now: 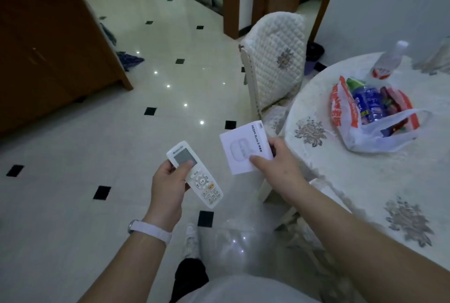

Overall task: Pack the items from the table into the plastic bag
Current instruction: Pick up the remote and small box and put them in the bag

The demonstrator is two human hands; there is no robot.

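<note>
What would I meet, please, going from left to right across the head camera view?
Wooden cabinet → remote control → white box → plastic bag.

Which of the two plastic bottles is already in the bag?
The blue-labelled bottle, lying inside the red-and-white plastic bag; the white-capped, red-labelled bottle stands outside on the cloth-covered table.

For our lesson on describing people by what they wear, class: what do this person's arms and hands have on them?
Both forearms are bare, with no sleeves in view. The left hand and right hand wear no gloves, and no rings show. The left wrist carries a white wristband with a small greyish piece at its outer end. The right wrist wears nothing.
</note>
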